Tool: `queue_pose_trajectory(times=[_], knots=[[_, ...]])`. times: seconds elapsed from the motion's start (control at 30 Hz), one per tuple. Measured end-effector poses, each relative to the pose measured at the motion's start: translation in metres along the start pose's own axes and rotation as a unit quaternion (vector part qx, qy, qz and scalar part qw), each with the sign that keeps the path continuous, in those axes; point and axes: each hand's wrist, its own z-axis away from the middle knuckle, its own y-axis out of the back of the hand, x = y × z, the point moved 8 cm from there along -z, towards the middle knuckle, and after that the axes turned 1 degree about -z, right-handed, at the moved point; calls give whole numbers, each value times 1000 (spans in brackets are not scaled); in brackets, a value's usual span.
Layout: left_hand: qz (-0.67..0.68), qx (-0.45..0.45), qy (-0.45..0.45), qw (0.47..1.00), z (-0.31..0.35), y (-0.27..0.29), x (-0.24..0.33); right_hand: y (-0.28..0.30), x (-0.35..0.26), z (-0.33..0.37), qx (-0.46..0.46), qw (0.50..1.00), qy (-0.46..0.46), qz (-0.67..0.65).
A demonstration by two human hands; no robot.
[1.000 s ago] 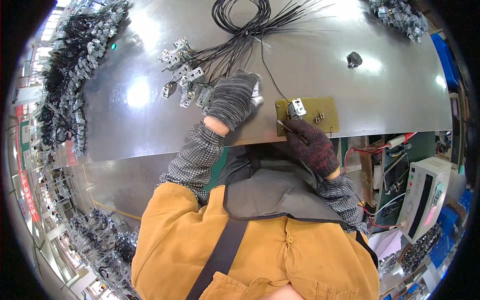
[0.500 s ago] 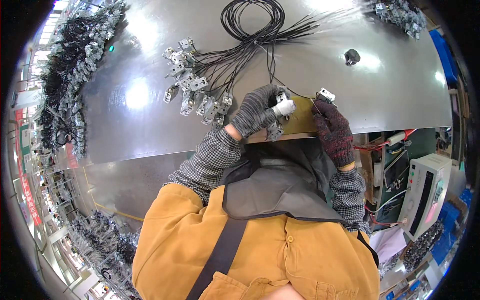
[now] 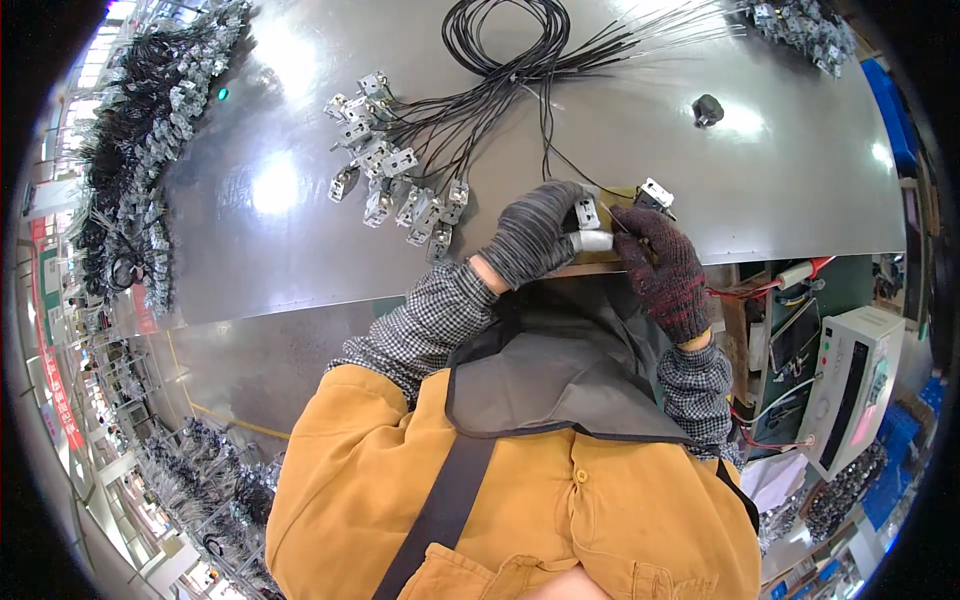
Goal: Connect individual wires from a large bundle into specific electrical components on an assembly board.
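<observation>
My left hand (image 3: 535, 238), in a grey striped glove with white wrap on the thumb, is closed on a small metal latch (image 3: 587, 213). Close beside it my right hand (image 3: 662, 270), in a dark red and black glove, pinches a thin wire (image 3: 617, 218) near that latch. Another metal latch (image 3: 655, 194) lies just beyond the right fingers. A black cable (image 3: 575, 170) runs down toward the hands from a coiled cable bundle (image 3: 505, 68). Left of the hands, several metal latches (image 3: 378, 160) on cable ends lie in a cluster. The fingertips' exact grip is partly hidden.
The metal table (image 3: 280, 240) has a yellowish board (image 3: 600, 257) at its front edge under my hands. Piles of cabled latches (image 3: 165, 130) line the far left. A small dark lump (image 3: 707, 111) sits at right. A white box-shaped device (image 3: 850, 390) stands right of my arm.
My left hand has moved slightly right, toward my right hand, turning the latch more upright. My right hand has shifted a little left and down with the wire.
</observation>
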Motion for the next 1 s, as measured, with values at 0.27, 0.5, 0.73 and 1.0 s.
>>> queue_pose_trajectory(times=[0.27,0.5,0.73,1.0], knots=[[-112,-7,-49,993,2,-13,19,11,-33,8,10,983,72,170],[-170,-39,-8,985,-3,-19,16,9,-45,4,-26,968,54,245],[-193,-73,4,979,-9,-26,18,9,-42,5,-2,965,68,255],[-192,-71,-10,979,-10,-27,22,10,-38,6,2,968,60,245]])
